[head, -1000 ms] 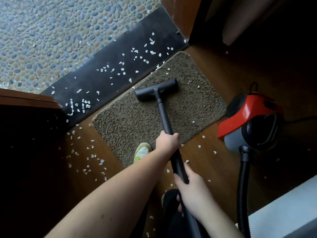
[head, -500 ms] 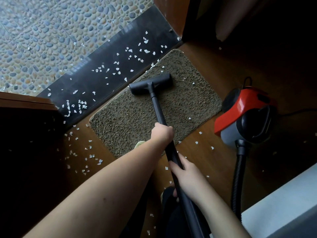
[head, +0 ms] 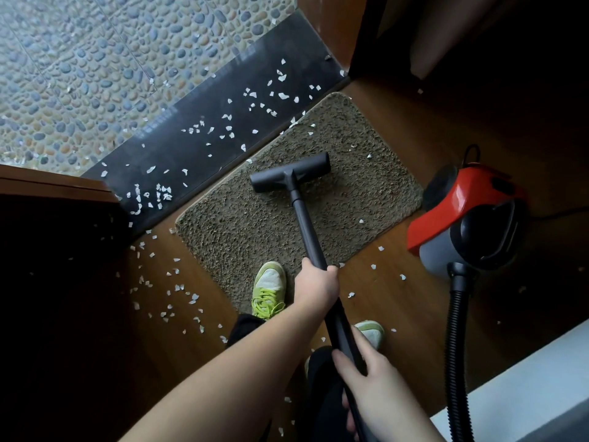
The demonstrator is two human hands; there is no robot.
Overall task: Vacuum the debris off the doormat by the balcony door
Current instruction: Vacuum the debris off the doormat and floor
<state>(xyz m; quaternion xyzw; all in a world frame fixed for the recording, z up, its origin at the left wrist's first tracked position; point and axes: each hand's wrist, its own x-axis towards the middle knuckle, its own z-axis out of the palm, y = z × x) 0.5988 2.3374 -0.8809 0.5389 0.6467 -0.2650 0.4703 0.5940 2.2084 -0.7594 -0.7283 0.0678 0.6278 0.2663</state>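
Head view: we have drawn the floor nozzle [head: 290, 172] back nearer, mid-doormat [head: 242, 231]. Left hand [head: 315, 287] and right hand [head: 366, 374] stay wrapped around the wand [head: 307, 231]. Flakes [head: 369, 156] remain on the far right.

Nozzle [head: 290, 172] on doormat [head: 242, 224], near threshold [head: 197, 145] beyond. Canister [head: 468, 218] on floor right of mat. Debris [head: 165, 291] scattered left of mat and on threshold. Shoe [head: 269, 290] on mat's near edge.

One head-worn wide-angle view looks steeply down from standing height – forward toward the doormat [head: 287, 202] and threshold [head: 204, 129]. Both forearms reach in from the bottom edge – close to the lens.
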